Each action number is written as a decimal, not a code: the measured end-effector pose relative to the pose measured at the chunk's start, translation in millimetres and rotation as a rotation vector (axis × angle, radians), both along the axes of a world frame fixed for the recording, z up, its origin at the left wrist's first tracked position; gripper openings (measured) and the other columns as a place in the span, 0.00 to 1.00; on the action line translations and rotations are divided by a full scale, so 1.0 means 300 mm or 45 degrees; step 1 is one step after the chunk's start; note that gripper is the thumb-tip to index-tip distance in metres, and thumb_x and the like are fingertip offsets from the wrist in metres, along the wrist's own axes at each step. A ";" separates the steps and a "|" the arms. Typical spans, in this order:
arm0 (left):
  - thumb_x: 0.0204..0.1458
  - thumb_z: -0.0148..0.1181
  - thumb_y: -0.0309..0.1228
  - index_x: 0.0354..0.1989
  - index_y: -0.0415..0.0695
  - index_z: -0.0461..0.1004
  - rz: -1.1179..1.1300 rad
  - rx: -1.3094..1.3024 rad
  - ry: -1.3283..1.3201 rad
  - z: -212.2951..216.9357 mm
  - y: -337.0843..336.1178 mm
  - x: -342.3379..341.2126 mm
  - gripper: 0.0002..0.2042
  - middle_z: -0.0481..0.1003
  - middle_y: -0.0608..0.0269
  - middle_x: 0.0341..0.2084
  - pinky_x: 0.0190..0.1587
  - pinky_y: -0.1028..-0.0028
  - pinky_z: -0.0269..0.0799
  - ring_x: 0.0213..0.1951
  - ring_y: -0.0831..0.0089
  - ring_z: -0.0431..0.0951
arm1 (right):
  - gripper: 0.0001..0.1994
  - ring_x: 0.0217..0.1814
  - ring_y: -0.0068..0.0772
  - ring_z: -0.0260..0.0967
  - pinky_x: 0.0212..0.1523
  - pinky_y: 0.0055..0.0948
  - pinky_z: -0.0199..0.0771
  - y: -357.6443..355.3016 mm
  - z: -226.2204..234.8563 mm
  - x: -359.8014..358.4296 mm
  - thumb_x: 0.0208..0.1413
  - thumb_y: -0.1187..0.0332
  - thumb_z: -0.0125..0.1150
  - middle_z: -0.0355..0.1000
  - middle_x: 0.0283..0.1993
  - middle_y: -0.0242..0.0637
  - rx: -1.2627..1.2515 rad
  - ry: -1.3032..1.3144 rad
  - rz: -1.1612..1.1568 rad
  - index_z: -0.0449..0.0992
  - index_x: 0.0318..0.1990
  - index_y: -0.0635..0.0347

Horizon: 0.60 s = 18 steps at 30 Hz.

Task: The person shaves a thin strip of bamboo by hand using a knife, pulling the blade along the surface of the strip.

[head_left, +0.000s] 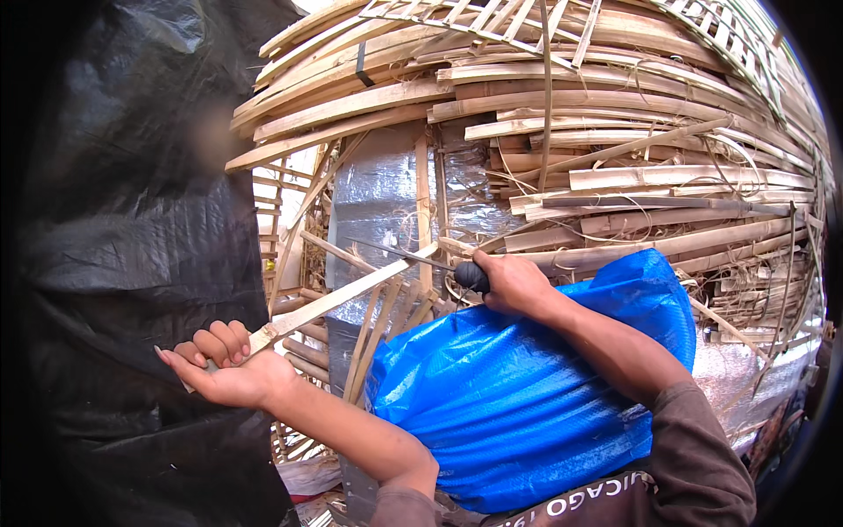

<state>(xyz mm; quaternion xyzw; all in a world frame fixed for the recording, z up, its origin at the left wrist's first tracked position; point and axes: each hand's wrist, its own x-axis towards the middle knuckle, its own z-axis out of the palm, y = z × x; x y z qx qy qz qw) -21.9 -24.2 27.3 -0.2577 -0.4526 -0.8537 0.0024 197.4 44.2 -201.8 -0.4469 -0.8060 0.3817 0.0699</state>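
Note:
A pale split bamboo strip [351,291] slants up from the left toward the middle, with a node near its lower end. My left hand [230,362] is closed round that lower end, palm turned up. In my right hand [516,285] is a knife [474,277] with a thick black handle, gripped in a fist. Its long, thin dark blade [386,249] points left and crosses the strip near the far end. It looks to be touching the strip there. A blue plastic sheet [536,386] lies over my lap, below my right forearm.
Stacked bamboo slats [650,105] fill the back and right. A black plastic sheet [149,263] hangs along the left. Behind the knife is a silvery sheet [373,184]. Short bamboo sticks [373,338] lean beside the strip, and a slatted lattice [474,22] rests on the stack.

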 end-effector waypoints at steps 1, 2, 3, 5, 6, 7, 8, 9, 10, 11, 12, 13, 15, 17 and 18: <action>0.66 0.45 0.44 0.18 0.54 0.47 -0.006 -0.001 0.033 0.001 0.002 0.005 0.24 0.43 0.74 0.09 0.17 0.78 0.35 0.13 0.84 0.40 | 0.20 0.35 0.60 0.74 0.36 0.55 0.74 0.000 0.001 0.001 0.41 0.71 0.62 0.75 0.29 0.55 0.002 0.004 0.004 0.67 0.45 0.61; 0.66 0.45 0.44 0.17 0.54 0.45 -0.012 -0.002 0.066 0.005 0.010 0.014 0.24 0.43 0.74 0.09 0.17 0.78 0.35 0.13 0.84 0.40 | 0.20 0.35 0.60 0.74 0.37 0.55 0.73 0.002 0.003 0.002 0.41 0.71 0.62 0.75 0.29 0.55 0.004 0.007 0.009 0.67 0.45 0.60; 0.66 0.45 0.44 0.17 0.55 0.44 -0.013 -0.007 0.093 0.003 0.014 0.025 0.25 0.42 0.74 0.09 0.17 0.78 0.34 0.13 0.84 0.39 | 0.20 0.36 0.61 0.74 0.37 0.55 0.73 0.002 0.002 0.005 0.41 0.71 0.62 0.75 0.29 0.54 -0.012 -0.009 0.001 0.66 0.45 0.59; 0.66 0.45 0.44 0.17 0.54 0.44 -0.004 0.002 0.099 0.010 0.026 0.060 0.25 0.42 0.74 0.09 0.17 0.78 0.34 0.13 0.84 0.38 | 0.21 0.37 0.61 0.74 0.39 0.55 0.73 0.006 0.005 0.007 0.40 0.70 0.62 0.75 0.31 0.54 -0.043 -0.042 -0.013 0.66 0.45 0.56; 0.66 0.45 0.44 0.17 0.54 0.44 0.003 0.004 0.106 0.019 0.027 0.070 0.25 0.42 0.75 0.09 0.17 0.78 0.34 0.13 0.83 0.38 | 0.22 0.37 0.61 0.74 0.39 0.56 0.72 0.007 0.013 0.006 0.40 0.70 0.62 0.75 0.31 0.55 -0.045 -0.024 -0.013 0.66 0.46 0.56; 0.66 0.44 0.44 0.17 0.54 0.44 0.003 0.002 0.137 0.034 0.021 0.075 0.24 0.42 0.75 0.09 0.17 0.78 0.34 0.13 0.84 0.38 | 0.22 0.37 0.62 0.74 0.39 0.56 0.72 0.009 0.030 0.006 0.40 0.70 0.62 0.75 0.31 0.55 -0.047 -0.007 -0.014 0.66 0.46 0.56; 0.66 0.44 0.44 0.17 0.54 0.44 0.004 0.001 0.168 0.051 0.011 0.080 0.24 0.42 0.75 0.09 0.17 0.78 0.33 0.14 0.84 0.38 | 0.22 0.37 0.62 0.74 0.39 0.56 0.72 0.012 0.040 0.003 0.40 0.70 0.62 0.75 0.31 0.56 -0.049 0.010 -0.014 0.66 0.46 0.56; 0.66 0.44 0.44 0.17 0.54 0.44 0.007 -0.005 0.198 0.061 0.001 0.082 0.24 0.42 0.75 0.09 0.17 0.78 0.33 0.14 0.84 0.38 | 0.22 0.36 0.63 0.73 0.38 0.56 0.72 0.016 0.041 -0.003 0.40 0.71 0.62 0.75 0.31 0.56 -0.046 0.032 -0.029 0.66 0.46 0.57; 0.66 0.44 0.43 0.17 0.55 0.44 -0.013 0.022 0.214 0.064 0.001 0.073 0.24 0.42 0.75 0.09 0.17 0.79 0.33 0.14 0.84 0.38 | 0.22 0.36 0.64 0.73 0.38 0.57 0.72 0.022 0.041 -0.011 0.40 0.71 0.62 0.75 0.30 0.57 -0.043 0.054 -0.043 0.66 0.46 0.57; 0.66 0.45 0.43 0.17 0.55 0.44 -0.018 0.003 0.188 0.047 0.014 0.067 0.24 0.42 0.75 0.09 0.17 0.79 0.33 0.14 0.84 0.38 | 0.22 0.36 0.65 0.73 0.38 0.57 0.71 0.024 0.038 -0.016 0.40 0.72 0.62 0.74 0.30 0.57 -0.040 0.077 -0.058 0.66 0.46 0.57; 0.66 0.45 0.43 0.17 0.55 0.44 -0.025 -0.011 0.162 0.023 0.039 0.058 0.24 0.42 0.75 0.09 0.17 0.79 0.33 0.14 0.84 0.38 | 0.22 0.36 0.65 0.72 0.39 0.57 0.71 0.024 0.017 -0.022 0.40 0.72 0.61 0.74 0.30 0.58 -0.053 0.097 -0.070 0.66 0.46 0.57; 0.66 0.45 0.43 0.17 0.55 0.44 -0.039 -0.020 0.136 0.005 0.065 0.053 0.24 0.42 0.75 0.09 0.17 0.79 0.33 0.14 0.84 0.38 | 0.22 0.36 0.66 0.72 0.39 0.58 0.70 0.031 -0.018 -0.032 0.39 0.73 0.61 0.74 0.30 0.58 -0.062 0.118 -0.088 0.66 0.46 0.58; 0.66 0.45 0.43 0.17 0.55 0.43 -0.028 -0.010 0.169 -0.003 0.082 0.049 0.25 0.42 0.75 0.09 0.17 0.78 0.33 0.13 0.84 0.39 | 0.22 0.37 0.66 0.72 0.39 0.57 0.71 0.039 -0.057 -0.037 0.39 0.73 0.61 0.74 0.30 0.59 -0.073 0.150 -0.100 0.66 0.46 0.59; 0.66 0.45 0.43 0.17 0.54 0.43 -0.031 -0.024 0.169 -0.002 0.088 0.041 0.25 0.42 0.75 0.09 0.17 0.78 0.33 0.13 0.84 0.39 | 0.22 0.37 0.64 0.73 0.41 0.57 0.72 0.042 -0.069 -0.035 0.39 0.73 0.61 0.75 0.30 0.58 -0.078 0.169 -0.091 0.66 0.46 0.61; 0.65 0.45 0.43 0.17 0.54 0.43 -0.028 -0.024 0.174 -0.002 0.090 0.044 0.25 0.42 0.75 0.08 0.17 0.78 0.32 0.13 0.84 0.39 | 0.21 0.36 0.65 0.73 0.40 0.57 0.71 0.045 -0.073 -0.036 0.39 0.73 0.61 0.74 0.30 0.58 -0.083 0.179 -0.103 0.66 0.45 0.60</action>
